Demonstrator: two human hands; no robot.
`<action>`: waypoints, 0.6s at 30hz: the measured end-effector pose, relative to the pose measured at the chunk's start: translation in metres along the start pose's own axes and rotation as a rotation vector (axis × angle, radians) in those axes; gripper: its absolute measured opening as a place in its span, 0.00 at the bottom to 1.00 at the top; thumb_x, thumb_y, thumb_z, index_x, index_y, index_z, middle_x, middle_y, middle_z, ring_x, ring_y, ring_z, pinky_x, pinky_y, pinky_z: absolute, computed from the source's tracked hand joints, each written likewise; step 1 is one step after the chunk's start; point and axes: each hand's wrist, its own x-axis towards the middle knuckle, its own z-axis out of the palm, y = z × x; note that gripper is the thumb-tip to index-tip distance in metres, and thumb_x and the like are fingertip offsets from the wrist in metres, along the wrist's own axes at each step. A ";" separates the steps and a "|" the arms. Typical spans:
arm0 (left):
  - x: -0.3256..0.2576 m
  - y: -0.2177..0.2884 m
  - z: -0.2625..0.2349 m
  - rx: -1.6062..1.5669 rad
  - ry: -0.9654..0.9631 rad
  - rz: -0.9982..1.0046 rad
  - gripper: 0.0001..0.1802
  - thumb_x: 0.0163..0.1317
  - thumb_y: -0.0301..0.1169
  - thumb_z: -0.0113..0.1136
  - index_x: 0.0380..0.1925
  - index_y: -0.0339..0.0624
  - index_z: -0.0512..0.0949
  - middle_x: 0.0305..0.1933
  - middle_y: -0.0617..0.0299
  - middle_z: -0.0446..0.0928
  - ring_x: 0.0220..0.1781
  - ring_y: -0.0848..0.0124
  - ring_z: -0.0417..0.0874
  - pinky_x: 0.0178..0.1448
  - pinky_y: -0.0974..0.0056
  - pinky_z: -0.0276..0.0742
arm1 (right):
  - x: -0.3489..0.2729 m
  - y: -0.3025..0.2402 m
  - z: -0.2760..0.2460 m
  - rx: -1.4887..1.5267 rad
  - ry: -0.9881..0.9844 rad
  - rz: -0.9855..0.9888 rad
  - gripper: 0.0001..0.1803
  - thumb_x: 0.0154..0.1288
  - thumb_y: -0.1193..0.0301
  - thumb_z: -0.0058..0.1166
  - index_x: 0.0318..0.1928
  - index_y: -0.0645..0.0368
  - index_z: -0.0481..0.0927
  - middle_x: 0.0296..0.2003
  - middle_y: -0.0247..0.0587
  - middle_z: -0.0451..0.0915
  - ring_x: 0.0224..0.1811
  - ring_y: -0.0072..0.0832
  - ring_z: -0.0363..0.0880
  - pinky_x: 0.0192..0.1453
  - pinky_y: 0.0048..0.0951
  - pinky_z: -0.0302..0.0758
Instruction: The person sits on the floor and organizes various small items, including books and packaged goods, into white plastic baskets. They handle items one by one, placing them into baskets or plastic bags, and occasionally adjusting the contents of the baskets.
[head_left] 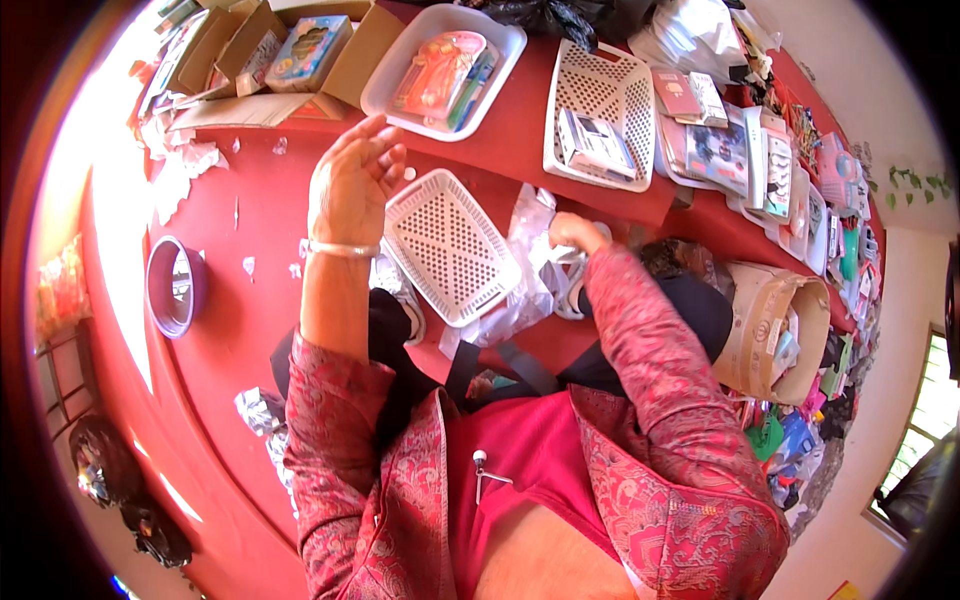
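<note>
Beside a perforated basket [452, 248], the right grip [578, 234] meets, perhaps holds, crinkled plastic [533, 288].

- The curled right hand [577, 235] has its fingertips hidden; whether it grips the crumpled translucent plastic bag [530, 235] beside it cannot be told.
- Part of that bag lies hidden under the white, rectangular, perforated plastic basket [453, 247].
- A tiny whitish spot [409, 174] near the fingers of the raised left hand [355, 180] is too small to identify.
- The glossy black plastic bag [545, 16] is cut off by the upper edge.
- The brown cardboard carton [745, 325] at right conceals most of its contents.
- Dark, rounded bundles [105, 460] at lower left are too dim and blurred to make out.
</note>
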 end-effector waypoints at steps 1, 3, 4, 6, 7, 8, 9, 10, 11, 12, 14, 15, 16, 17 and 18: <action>-0.003 0.000 -0.012 0.014 0.034 0.016 0.17 0.58 0.24 0.46 0.49 0.33 0.67 0.41 0.59 0.74 0.35 0.75 0.75 0.40 0.73 0.72 | -0.014 -0.039 -0.036 0.079 -0.151 -0.045 0.14 0.38 0.67 0.59 0.27 0.63 0.81 0.28 0.49 0.79 0.27 0.38 0.78 0.34 0.36 0.75; -0.001 0.000 -0.008 0.033 -0.022 -0.008 0.17 0.58 0.24 0.47 0.48 0.33 0.67 0.40 0.60 0.75 0.35 0.75 0.75 0.40 0.73 0.72 | -0.018 -0.026 -0.050 0.322 -0.229 -0.241 0.14 0.44 0.66 0.57 0.30 0.63 0.79 0.26 0.43 0.78 0.27 0.32 0.74 0.34 0.35 0.72; -0.002 -0.001 -0.008 0.029 -0.045 0.006 0.16 0.58 0.24 0.47 0.48 0.33 0.68 0.39 0.60 0.75 0.36 0.75 0.76 0.40 0.73 0.73 | -0.043 -0.043 -0.073 0.661 -0.221 -0.106 0.15 0.47 0.64 0.56 0.33 0.61 0.78 0.29 0.39 0.76 0.32 0.29 0.74 0.37 0.33 0.70; 0.004 -0.004 -0.010 0.052 -0.113 -0.013 0.16 0.58 0.25 0.47 0.47 0.33 0.68 0.39 0.60 0.75 0.35 0.75 0.75 0.40 0.73 0.73 | -0.095 -0.079 -0.141 0.244 -0.155 -0.399 0.15 0.50 0.64 0.54 0.37 0.59 0.79 0.37 0.37 0.78 0.39 0.29 0.75 0.44 0.29 0.70; 0.006 -0.004 -0.009 0.065 -0.154 -0.020 0.15 0.58 0.25 0.47 0.47 0.33 0.69 0.39 0.60 0.75 0.35 0.75 0.75 0.40 0.73 0.72 | -0.123 -0.090 -0.163 0.381 -0.050 -0.376 0.15 0.51 0.64 0.54 0.36 0.61 0.79 0.35 0.38 0.78 0.37 0.29 0.75 0.42 0.29 0.70; 0.004 -0.006 -0.006 0.082 -0.139 -0.019 0.15 0.58 0.25 0.47 0.46 0.32 0.69 0.39 0.60 0.75 0.35 0.75 0.75 0.39 0.73 0.72 | -0.160 -0.121 -0.198 0.410 -0.165 -0.324 0.17 0.53 0.62 0.53 0.35 0.64 0.78 0.31 0.38 0.79 0.36 0.27 0.74 0.42 0.29 0.69; 0.004 -0.008 -0.004 0.090 -0.155 -0.035 0.15 0.58 0.25 0.47 0.45 0.32 0.69 0.38 0.60 0.75 0.35 0.75 0.75 0.39 0.73 0.72 | -0.175 -0.116 -0.204 0.435 0.060 -0.402 0.16 0.54 0.63 0.54 0.33 0.66 0.78 0.26 0.34 0.78 0.29 0.22 0.73 0.36 0.26 0.69; 0.003 -0.010 -0.001 0.106 -0.181 -0.044 0.14 0.58 0.24 0.47 0.45 0.33 0.69 0.36 0.61 0.75 0.33 0.76 0.75 0.37 0.74 0.72 | -0.188 -0.110 -0.212 0.670 -0.019 -0.349 0.14 0.56 0.63 0.53 0.30 0.64 0.78 0.22 0.30 0.75 0.26 0.19 0.73 0.32 0.24 0.69; 0.000 -0.010 0.003 0.123 -0.207 -0.052 0.14 0.57 0.24 0.46 0.44 0.33 0.70 0.34 0.62 0.74 0.30 0.76 0.75 0.34 0.74 0.72 | -0.198 -0.106 -0.219 0.903 -0.099 -0.293 0.13 0.58 0.63 0.53 0.27 0.62 0.77 0.18 0.27 0.72 0.23 0.16 0.73 0.28 0.21 0.68; 0.001 -0.013 0.003 0.146 -0.209 -0.058 0.15 0.56 0.24 0.48 0.45 0.33 0.69 0.35 0.62 0.74 0.32 0.76 0.75 0.35 0.74 0.72 | -0.201 -0.103 -0.220 0.910 -0.056 -0.268 0.11 0.57 0.66 0.54 0.25 0.60 0.77 0.16 0.24 0.71 0.16 0.13 0.69 0.20 0.19 0.65; 0.004 -0.017 0.002 0.199 -0.210 -0.067 0.18 0.54 0.24 0.51 0.46 0.33 0.69 0.37 0.61 0.74 0.34 0.76 0.75 0.36 0.73 0.73 | -0.185 -0.084 -0.209 0.778 0.075 -0.236 0.10 0.57 0.67 0.53 0.26 0.61 0.78 0.18 0.24 0.72 0.17 0.12 0.67 0.21 0.19 0.64; 0.005 -0.019 0.006 0.263 -0.203 -0.035 0.20 0.52 0.24 0.54 0.47 0.34 0.68 0.38 0.60 0.73 0.35 0.75 0.75 0.37 0.72 0.73 | -0.182 -0.076 -0.206 0.716 0.144 -0.209 0.10 0.57 0.67 0.53 0.27 0.62 0.79 0.18 0.24 0.73 0.18 0.12 0.67 0.22 0.19 0.63; 0.003 -0.020 0.005 0.330 -0.172 0.003 0.23 0.50 0.24 0.56 0.49 0.34 0.68 0.40 0.59 0.72 0.37 0.74 0.75 0.38 0.72 0.73 | -0.199 -0.092 -0.216 0.876 0.101 -0.253 0.09 0.56 0.69 0.53 0.27 0.62 0.79 0.19 0.26 0.74 0.18 0.12 0.67 0.23 0.18 0.63; 0.000 -0.022 0.003 0.396 -0.139 0.040 0.25 0.48 0.24 0.59 0.50 0.35 0.68 0.42 0.58 0.71 0.38 0.73 0.75 0.38 0.71 0.74 | -0.206 -0.102 -0.222 0.977 0.081 -0.337 0.09 0.55 0.69 0.53 0.26 0.62 0.79 0.18 0.28 0.74 0.15 0.14 0.68 0.19 0.18 0.63; -0.001 -0.023 0.006 0.526 -0.155 0.114 0.34 0.42 0.23 0.64 0.54 0.37 0.65 0.47 0.56 0.68 0.42 0.69 0.75 0.41 0.70 0.74 | -0.214 -0.109 -0.227 1.078 0.068 -0.417 0.08 0.55 0.70 0.53 0.26 0.63 0.78 0.16 0.30 0.74 0.12 0.16 0.68 0.15 0.18 0.64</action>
